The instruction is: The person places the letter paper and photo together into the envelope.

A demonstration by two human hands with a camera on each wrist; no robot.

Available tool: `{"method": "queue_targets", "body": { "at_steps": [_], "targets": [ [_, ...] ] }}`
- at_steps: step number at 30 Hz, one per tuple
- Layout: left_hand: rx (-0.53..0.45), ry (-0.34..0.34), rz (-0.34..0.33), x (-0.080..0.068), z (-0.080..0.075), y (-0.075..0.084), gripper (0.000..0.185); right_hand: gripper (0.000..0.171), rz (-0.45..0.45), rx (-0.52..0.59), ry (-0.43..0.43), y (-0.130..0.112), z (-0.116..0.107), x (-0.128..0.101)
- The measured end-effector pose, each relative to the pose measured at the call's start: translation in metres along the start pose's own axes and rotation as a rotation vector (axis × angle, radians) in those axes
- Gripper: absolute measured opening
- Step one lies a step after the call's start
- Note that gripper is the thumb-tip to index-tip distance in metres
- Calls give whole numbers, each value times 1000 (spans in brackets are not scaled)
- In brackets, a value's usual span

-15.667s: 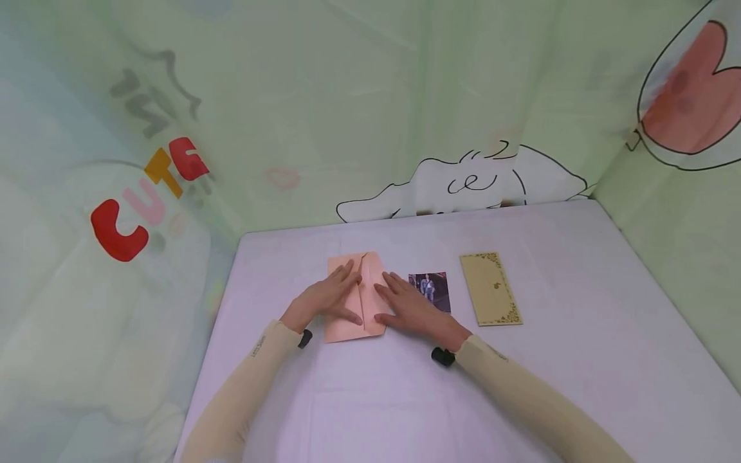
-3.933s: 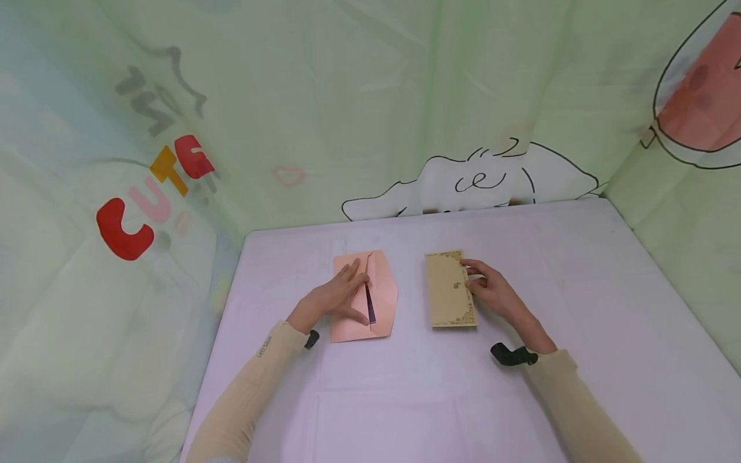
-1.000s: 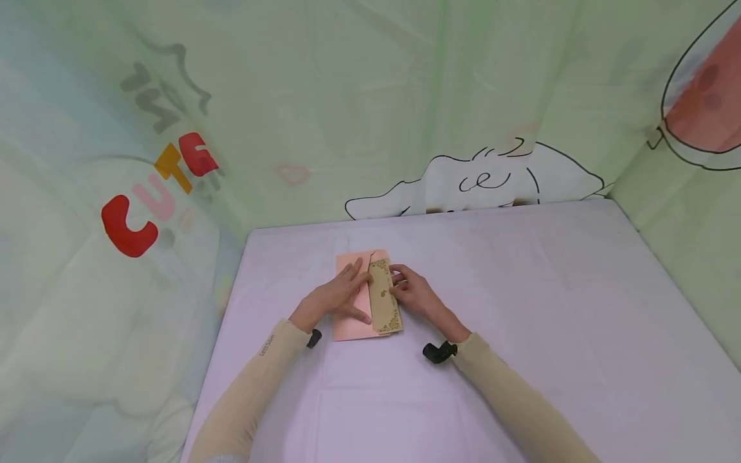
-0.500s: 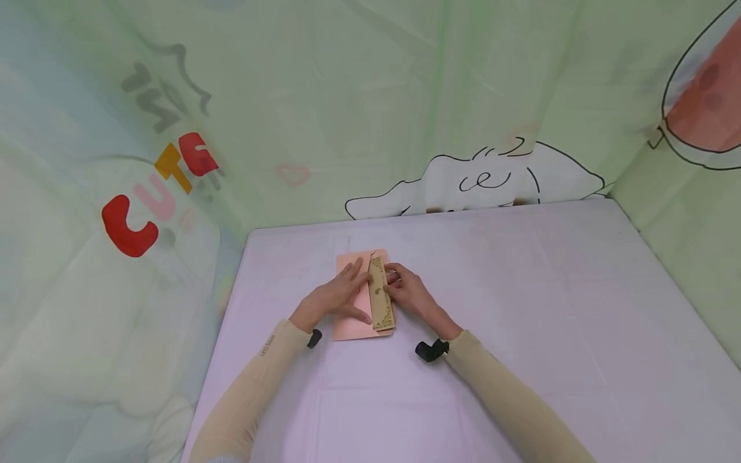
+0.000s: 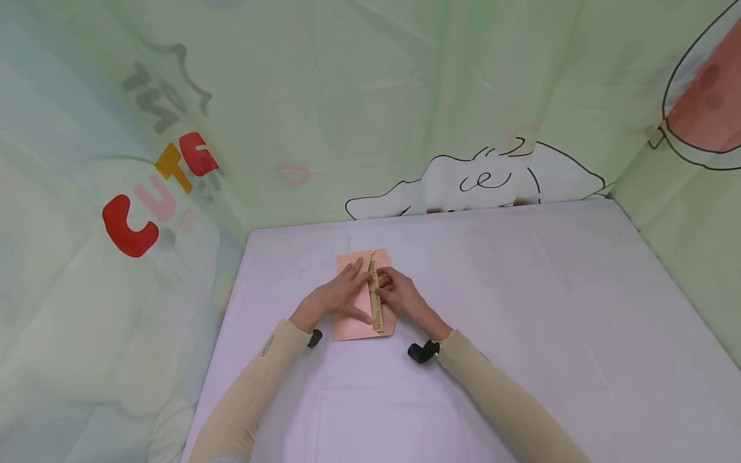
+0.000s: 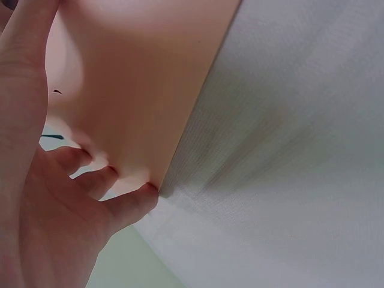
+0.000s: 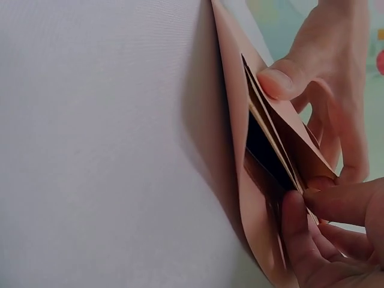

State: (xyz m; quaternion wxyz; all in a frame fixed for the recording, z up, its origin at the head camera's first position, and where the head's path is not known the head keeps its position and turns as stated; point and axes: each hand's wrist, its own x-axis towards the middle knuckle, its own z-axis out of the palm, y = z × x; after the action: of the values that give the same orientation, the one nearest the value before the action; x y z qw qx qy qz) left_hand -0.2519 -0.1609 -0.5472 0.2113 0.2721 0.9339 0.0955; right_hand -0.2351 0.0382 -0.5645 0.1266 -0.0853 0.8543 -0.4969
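Observation:
A pink envelope lies on the table with its side opening facing right. My left hand rests on its left panel, fingers spread; the left wrist view shows fingertips at the envelope's edge. Between thumb and fingers, my right hand pinches the tan card with gold ornament. Most of the card is hidden inside the envelope, and only a narrow strip shows. In the right wrist view the envelope's mouth gapes, with a dark sheet, probably the photo, beside the card's edge.
A pale lilac cloth covers the table. Behind it hangs a green printed curtain, which also runs along the left and right sides. A black wrist camera sits at the right wrist.
The photo left the tabletop, and a dark strip later showed in the envelope's opening. My right hand brought the card leftward and slid it deeper into the envelope. My left hand stayed on the envelope.

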Motion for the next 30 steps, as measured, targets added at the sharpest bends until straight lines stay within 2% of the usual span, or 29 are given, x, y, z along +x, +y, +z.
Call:
{"method": "queue_targets", "body": {
  "at_steps": [12,22,26,30],
  "targets": [
    [-8,-6,5,-2,-1,0,115,47,-67,-31,-25,-4,8,6],
    [-1,-18,-15,-3,-4,3,117,46,-76,-63,-30,-7,6,9],
    [-7,-19,-20,-2,-3,3,118,47,-72,-40,-54,-5,3,9],
    [-3,-20,-15,-2,-3,3,110,50,-30,68,-102,0,0,6]
  ]
}}
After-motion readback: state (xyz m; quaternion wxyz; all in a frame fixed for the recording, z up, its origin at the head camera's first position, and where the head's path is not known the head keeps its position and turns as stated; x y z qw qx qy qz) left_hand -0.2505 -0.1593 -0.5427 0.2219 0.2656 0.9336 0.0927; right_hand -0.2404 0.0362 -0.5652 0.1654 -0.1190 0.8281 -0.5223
